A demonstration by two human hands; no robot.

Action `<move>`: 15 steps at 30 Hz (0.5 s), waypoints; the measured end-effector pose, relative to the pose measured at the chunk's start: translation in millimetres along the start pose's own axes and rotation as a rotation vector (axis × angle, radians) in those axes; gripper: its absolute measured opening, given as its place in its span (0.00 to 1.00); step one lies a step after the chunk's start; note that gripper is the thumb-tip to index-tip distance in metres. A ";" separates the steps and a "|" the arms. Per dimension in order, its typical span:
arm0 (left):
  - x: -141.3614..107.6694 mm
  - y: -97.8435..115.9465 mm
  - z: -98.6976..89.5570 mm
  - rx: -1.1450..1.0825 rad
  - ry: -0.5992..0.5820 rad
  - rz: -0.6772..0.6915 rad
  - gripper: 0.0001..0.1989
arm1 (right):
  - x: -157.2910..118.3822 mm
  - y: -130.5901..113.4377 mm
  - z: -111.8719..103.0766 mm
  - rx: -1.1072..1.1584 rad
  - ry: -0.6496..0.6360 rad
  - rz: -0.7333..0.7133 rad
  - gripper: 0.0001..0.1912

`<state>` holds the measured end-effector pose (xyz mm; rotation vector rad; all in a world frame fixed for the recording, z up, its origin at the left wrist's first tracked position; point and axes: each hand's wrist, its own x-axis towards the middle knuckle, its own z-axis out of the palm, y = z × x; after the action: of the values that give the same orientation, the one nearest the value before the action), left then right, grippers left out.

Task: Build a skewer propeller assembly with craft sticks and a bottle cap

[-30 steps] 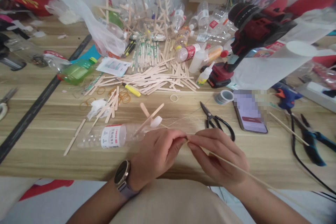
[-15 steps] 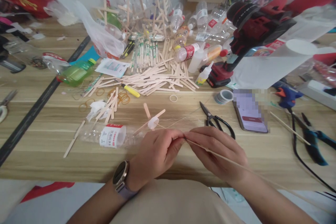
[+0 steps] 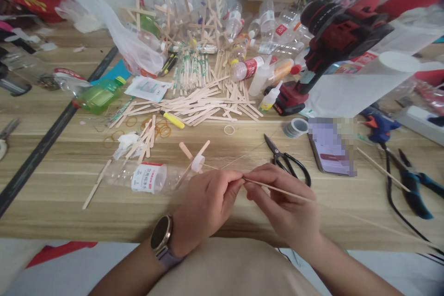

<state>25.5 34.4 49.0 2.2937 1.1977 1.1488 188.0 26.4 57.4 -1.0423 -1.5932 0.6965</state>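
Observation:
My left hand is closed in a pinch, its fingertips meeting those of my right hand. Between the fingertips is the end of a long thin pale stick, which runs under the right fingers and out to the lower right. A small dark spot shows at the pinch. Just beyond the left hand, crossed craft sticks carry a white bottle cap, with a short thin stick pointing from it. A clear plastic bottle lies to its left. A fine thread runs toward the scissors.
Behind lie a spread of craft sticks, a yellow-handled cutter, a glue bottle and a cordless drill. At right are a thread spool, a phone, a glue gun and pliers.
My right fingers have curled and shifted slightly on the stick, whose outer end has swung upward. The crossed craft sticks with the cap have tilted and moved a little left.

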 end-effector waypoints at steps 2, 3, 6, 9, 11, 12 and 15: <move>-0.5 -0.6 1.2 0.060 0.012 0.033 0.08 | -1.9 -0.5 2.8 0.038 0.016 0.074 0.08; -0.5 -0.9 1.6 0.093 0.019 0.050 0.09 | -2.8 -0.3 4.0 0.049 0.022 0.104 0.07; -0.4 -1.6 2.0 0.193 0.026 0.073 0.08 | -4.6 1.4 7.0 0.054 0.035 0.155 0.07; -0.4 -1.0 1.8 0.246 0.062 0.063 0.07 | -4.5 3.3 9.5 0.048 0.060 0.142 0.08; -0.6 0.5 1.7 0.259 0.112 0.047 0.07 | -4.0 4.0 10.8 0.042 0.080 0.105 0.08; -0.5 1.6 1.7 0.269 0.134 0.038 0.07 | -3.9 4.2 11.2 0.038 0.089 0.080 0.09; 0.9 5.4 1.3 0.306 0.192 0.015 0.09 | -3.6 4.7 11.3 0.004 0.102 0.012 0.10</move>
<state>29.8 31.9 51.8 2.4568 1.5227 1.2936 178.6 26.1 48.7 -1.0685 -1.4984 0.6450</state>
